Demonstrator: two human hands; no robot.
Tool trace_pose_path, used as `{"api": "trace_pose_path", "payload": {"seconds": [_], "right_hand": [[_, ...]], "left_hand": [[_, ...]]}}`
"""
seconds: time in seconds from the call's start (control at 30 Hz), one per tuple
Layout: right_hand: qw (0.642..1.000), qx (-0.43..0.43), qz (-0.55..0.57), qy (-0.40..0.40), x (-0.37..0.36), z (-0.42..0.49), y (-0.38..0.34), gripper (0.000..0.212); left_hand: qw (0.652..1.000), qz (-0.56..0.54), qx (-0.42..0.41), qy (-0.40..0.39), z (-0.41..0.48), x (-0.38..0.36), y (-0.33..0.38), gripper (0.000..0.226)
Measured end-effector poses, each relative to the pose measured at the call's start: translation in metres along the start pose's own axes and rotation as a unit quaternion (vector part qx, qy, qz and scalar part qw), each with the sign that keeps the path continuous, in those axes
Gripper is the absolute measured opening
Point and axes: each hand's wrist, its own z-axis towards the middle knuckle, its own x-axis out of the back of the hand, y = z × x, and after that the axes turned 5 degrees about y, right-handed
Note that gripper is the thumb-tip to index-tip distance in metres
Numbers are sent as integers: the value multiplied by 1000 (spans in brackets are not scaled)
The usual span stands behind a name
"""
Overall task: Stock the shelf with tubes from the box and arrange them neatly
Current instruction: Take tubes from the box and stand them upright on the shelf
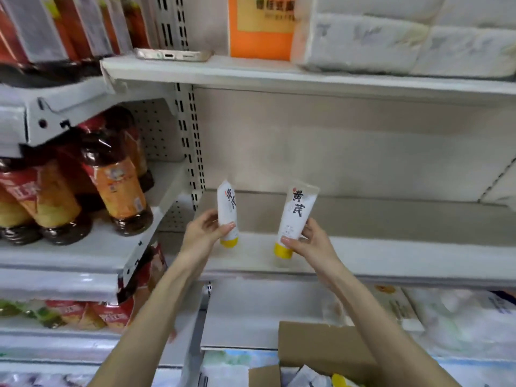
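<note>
Two white tubes with yellow caps and black characters are held upright, cap down, over the white shelf (391, 255). My left hand (202, 233) grips the left tube (227, 210), whose cap hangs just above the shelf's front. My right hand (312, 244) grips the right tube (297, 216) near its lower end, tilted slightly right, with its cap close to the shelf surface. The open cardboard box (315, 350) sits at the bottom, below my right forearm, with more tubes partly visible inside.
Dark bottles with orange labels (117, 185) fill the shelf to the left. A phone (173, 55) lies on the upper shelf beside an orange pack and white tissue packs (391, 43). A slotted upright (192, 141) divides the bays. Packaged goods sit below.
</note>
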Motion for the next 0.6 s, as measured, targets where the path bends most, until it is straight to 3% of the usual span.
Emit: {"api": "trace_pose_path", "payload": {"seconds": [0.3,0.6], "right_hand": [[996,39,-56,56,-51,84,30,47],[996,28,-49,63,-73,134,60,46]], "left_hand": [[999,27,-11,27,77,9,-25,33],[995,73,-24,57,119,11,-56,38]]}}
